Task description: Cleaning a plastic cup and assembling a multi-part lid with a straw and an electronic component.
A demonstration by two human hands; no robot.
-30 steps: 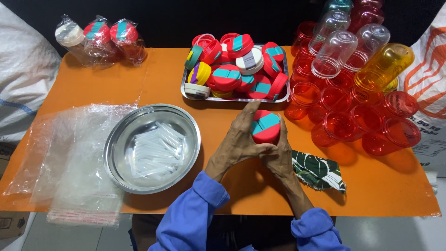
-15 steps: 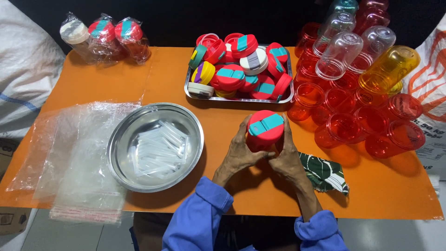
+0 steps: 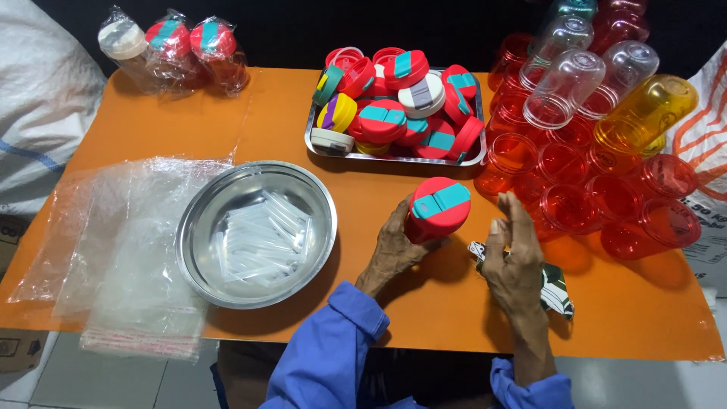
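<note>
— Head view: what grips the capped red bottle?

— Left hand, fingers wrapped round its body under the red-and-teal lid. Right hand is spread, released, just beside.

— Handling?

— Probably light, stiff, smooth plastic; grasp the body.

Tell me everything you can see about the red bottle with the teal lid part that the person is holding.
The red bottle looks like translucent red plastic. Its round red lid carries a teal flip piece across the top. The lid is on, and the bottle stands over the orange table, slightly tilted, just in front of the metal tray of lids. The left hand grips its side. The right hand is open beside it and appears not to touch it.
</note>
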